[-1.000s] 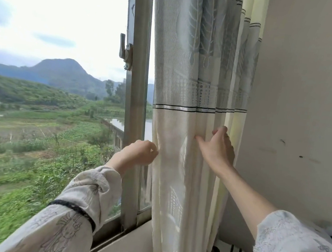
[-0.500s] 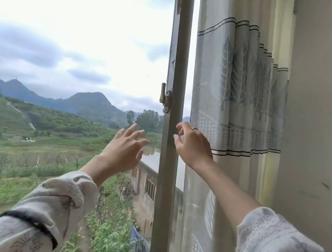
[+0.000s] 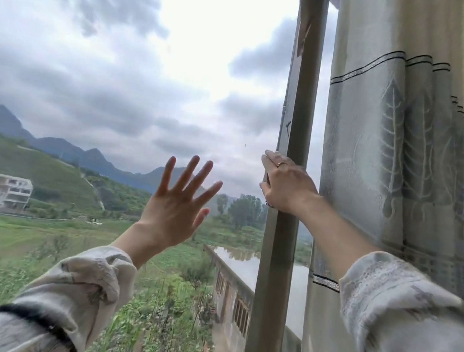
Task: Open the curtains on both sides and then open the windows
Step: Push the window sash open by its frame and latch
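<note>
The grey vertical window frame [image 3: 281, 253] runs top to bottom right of centre. My right hand [image 3: 284, 186], wearing a ring, is wrapped around it at latch height, and the latch is hidden under the fingers. My left hand [image 3: 176, 207] is raised left of the frame with fingers spread flat, palm facing outward toward the pane; I cannot tell whether it touches the glass. The pale leaf-patterned right curtain [image 3: 405, 166] hangs bunched to the right of the frame, behind my right forearm.
Through the window I see cloudy sky, mountains, green fields, a white building [image 3: 9, 192] at the left and a low concrete building [image 3: 233, 294] with a pond below. No left curtain shows in this view.
Both hands left the curtain and rose. My right hand moved onto the window frame at the latch. My left hand opened flat. My view tilted upward and to the left.
</note>
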Tool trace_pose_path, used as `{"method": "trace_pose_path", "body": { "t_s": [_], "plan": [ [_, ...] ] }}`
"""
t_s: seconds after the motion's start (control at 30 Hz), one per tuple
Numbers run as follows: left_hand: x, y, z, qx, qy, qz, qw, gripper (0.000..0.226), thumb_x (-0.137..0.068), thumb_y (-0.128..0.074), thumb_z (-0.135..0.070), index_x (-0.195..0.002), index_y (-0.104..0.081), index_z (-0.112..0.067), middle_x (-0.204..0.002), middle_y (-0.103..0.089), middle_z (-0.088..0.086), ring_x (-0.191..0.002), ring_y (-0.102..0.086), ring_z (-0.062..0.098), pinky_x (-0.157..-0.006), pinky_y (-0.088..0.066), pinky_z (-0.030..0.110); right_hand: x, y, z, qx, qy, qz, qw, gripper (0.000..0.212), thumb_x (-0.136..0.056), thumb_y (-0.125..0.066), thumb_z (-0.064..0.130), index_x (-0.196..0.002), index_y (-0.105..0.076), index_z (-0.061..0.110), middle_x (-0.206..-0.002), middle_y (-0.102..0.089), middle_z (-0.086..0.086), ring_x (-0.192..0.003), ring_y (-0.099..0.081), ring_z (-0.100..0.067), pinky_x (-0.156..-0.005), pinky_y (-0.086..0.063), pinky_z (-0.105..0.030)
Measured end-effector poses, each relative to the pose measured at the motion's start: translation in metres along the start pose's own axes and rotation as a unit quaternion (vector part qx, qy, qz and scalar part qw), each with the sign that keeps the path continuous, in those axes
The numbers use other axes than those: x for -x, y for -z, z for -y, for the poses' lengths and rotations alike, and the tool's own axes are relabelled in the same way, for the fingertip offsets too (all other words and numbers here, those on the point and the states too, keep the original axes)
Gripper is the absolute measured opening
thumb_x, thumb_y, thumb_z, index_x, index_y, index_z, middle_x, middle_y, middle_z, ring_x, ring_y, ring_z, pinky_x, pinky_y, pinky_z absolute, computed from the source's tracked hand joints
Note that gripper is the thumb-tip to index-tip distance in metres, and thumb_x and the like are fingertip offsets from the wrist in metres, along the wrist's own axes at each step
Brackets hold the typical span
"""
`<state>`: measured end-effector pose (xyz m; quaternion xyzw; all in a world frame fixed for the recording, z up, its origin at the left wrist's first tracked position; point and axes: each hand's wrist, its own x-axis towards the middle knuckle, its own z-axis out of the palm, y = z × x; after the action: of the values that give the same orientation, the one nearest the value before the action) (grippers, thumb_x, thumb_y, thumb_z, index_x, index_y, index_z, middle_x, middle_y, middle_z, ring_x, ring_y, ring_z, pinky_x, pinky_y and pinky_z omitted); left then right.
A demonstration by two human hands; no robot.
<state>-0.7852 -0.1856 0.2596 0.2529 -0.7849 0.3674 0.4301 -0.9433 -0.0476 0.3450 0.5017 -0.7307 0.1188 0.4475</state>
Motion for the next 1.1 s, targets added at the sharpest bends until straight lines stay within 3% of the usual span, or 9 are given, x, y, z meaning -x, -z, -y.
{"method": "trace_pose_path", "body": {
  "t_s": [0.1, 0.33, 0.8, 0.9, 0.97, 1.03, 1.1],
  "plan": [
    [-0.002, -0.006, -0.001, -0.032, 0.012, -0.022, 0.999, 0.062, -0.092, -0.017, -0.051, -0.142, 0.014, -0.034, -0.150, 0.032, 0.001, -0.139, 0.029, 0.026, -0.108, 0.023, 0.056, -0.007, -0.012, -0.004, 0.014, -0.003, -0.028, 0.999, 0.068, -0.092, -0.046, 0.036, -0.149, -0.016, 0.015, -0.160, -0.012, -0.002, -0.147, -0.009, -0.017, -0.116, -0.017, -0.043],
    [-0.004, -0.005, -0.001, -0.032, 0.018, -0.039, 0.999, 0.060, -0.091, -0.014, -0.053, -0.143, 0.010, -0.036, -0.153, 0.027, -0.001, -0.141, 0.024, 0.023, -0.112, 0.019, 0.054, -0.004, -0.032, -0.016, 0.010, 0.025, -0.064, 0.998, 0.068, -0.097, -0.040, 0.036, -0.151, -0.002, 0.018, -0.161, 0.007, 0.000, -0.148, 0.008, -0.014, -0.120, -0.001, -0.036],
    [-0.012, -0.013, -0.025, -0.039, 0.027, -0.028, 0.998, 0.059, -0.091, -0.003, -0.047, -0.140, 0.024, -0.028, -0.152, 0.030, 0.002, -0.138, 0.030, 0.026, -0.108, 0.024, 0.055, -0.004, -0.026, -0.014, -0.017, 0.025, -0.066, 0.997, 0.071, -0.095, -0.044, 0.038, -0.151, -0.005, 0.017, -0.161, 0.004, 0.000, -0.148, 0.003, -0.013, -0.121, -0.005, -0.035],
    [-0.025, -0.013, -0.042, 0.031, 0.024, -0.016, 0.999, 0.061, -0.094, -0.010, -0.042, -0.135, 0.030, -0.022, -0.152, 0.028, 0.000, -0.138, 0.030, 0.021, -0.108, 0.027, 0.049, -0.001, -0.028, -0.018, -0.030, 0.026, -0.086, 0.996, 0.074, -0.094, -0.047, 0.040, -0.151, -0.006, 0.019, -0.161, -0.001, 0.000, -0.148, 0.001, -0.012, -0.119, -0.004, -0.031],
    [-0.032, -0.006, -0.050, 0.151, 0.000, -0.019, 0.988, 0.062, -0.096, -0.019, -0.034, -0.134, 0.029, -0.022, -0.152, 0.021, -0.004, -0.142, 0.021, 0.016, -0.111, 0.025, 0.039, 0.005, -0.033, -0.022, -0.042, 0.020, -0.097, 0.994, 0.074, -0.094, -0.047, 0.039, -0.151, -0.003, 0.020, -0.161, 0.001, 0.001, -0.148, 0.003, -0.011, -0.117, -0.004, -0.028],
    [-0.029, 0.005, -0.050, 0.280, -0.011, -0.059, 0.958, 0.063, -0.095, -0.030, -0.023, -0.138, 0.017, -0.026, -0.151, 0.010, -0.008, -0.143, 0.008, 0.008, -0.115, 0.015, 0.024, 0.012, -0.041, -0.023, -0.067, 0.000, -0.110, 0.992, 0.075, -0.095, -0.046, 0.036, -0.151, 0.000, 0.017, -0.161, 0.006, 0.002, -0.147, 0.006, -0.012, -0.117, -0.004, -0.028],
    [-0.013, 0.013, -0.035, 0.285, 0.000, -0.101, 0.953, 0.066, -0.091, -0.039, -0.017, -0.143, 0.001, -0.023, -0.153, 0.000, -0.005, -0.143, 0.004, 0.009, -0.117, 0.007, 0.023, 0.019, -0.052, -0.017, -0.094, -0.029, -0.134, 0.986, 0.073, -0.096, -0.046, 0.029, -0.151, -0.001, 0.012, -0.161, 0.006, -0.002, -0.148, 0.003, -0.016, -0.118, -0.007, -0.029]
  ]
}}
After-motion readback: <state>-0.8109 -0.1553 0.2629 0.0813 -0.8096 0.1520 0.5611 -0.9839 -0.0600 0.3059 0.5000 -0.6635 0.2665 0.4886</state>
